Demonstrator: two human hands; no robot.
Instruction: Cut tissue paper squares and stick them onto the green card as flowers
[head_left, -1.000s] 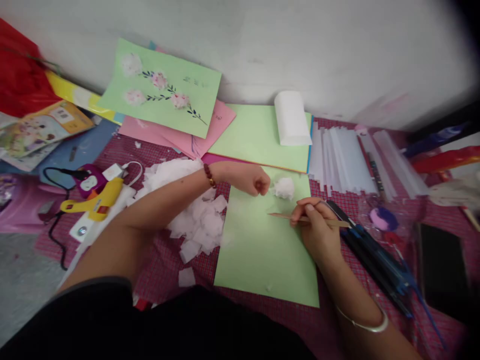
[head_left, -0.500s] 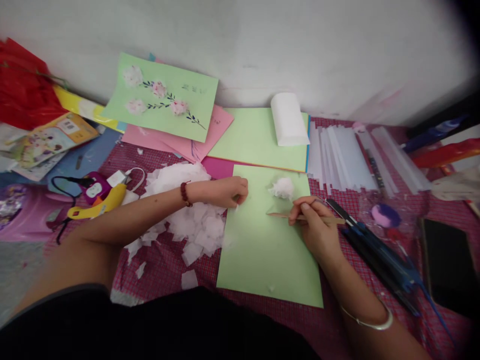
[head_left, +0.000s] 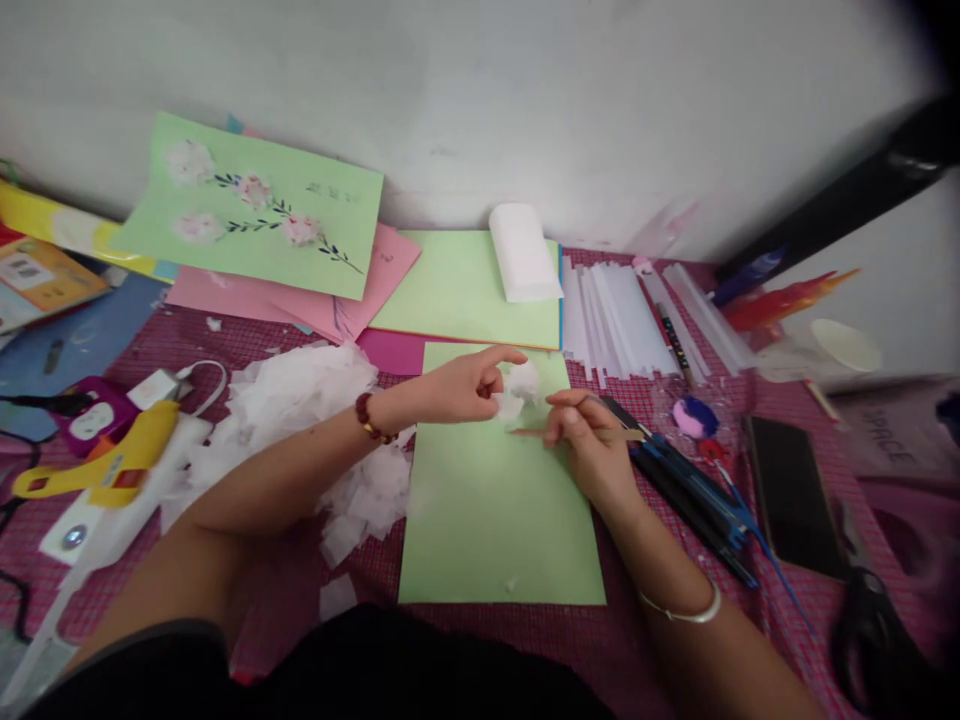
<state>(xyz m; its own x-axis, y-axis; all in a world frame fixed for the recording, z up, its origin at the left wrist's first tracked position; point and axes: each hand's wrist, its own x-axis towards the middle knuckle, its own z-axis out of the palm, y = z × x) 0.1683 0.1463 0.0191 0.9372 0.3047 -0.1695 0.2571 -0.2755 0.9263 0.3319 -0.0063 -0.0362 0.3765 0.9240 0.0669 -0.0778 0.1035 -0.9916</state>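
Observation:
A sheet of green paper (head_left: 499, 520) lies in front of me. Near its top sits a ruffled white tissue paper flower (head_left: 523, 380). My left hand (head_left: 476, 385) is beside the flower, thumb and curled fingers pinching a small white tissue paper piece (head_left: 509, 408), the index finger stretched out above. Between the fingers of my right hand (head_left: 589, 435) is a thin wooden stick (head_left: 622, 435), its tip pointing left just below the flower. Left of the sheet spreads a pile of white tissue paper squares (head_left: 292, 385), partly behind my left forearm.
A finished flower picture (head_left: 262, 240) leans at the back left. A yellow glue gun (head_left: 127, 455) lies at the left by a power strip (head_left: 105, 530). Clear glue sticks (head_left: 619, 320), a phone (head_left: 791, 495) and black scissors (head_left: 870, 620) are on the right. A tissue pack (head_left: 525, 250) rests behind.
My left hand has moved right, from the sheet's left edge to the flower, with the tissue piece. My right hand keeps the stick near the flower. The camera view has swung right.

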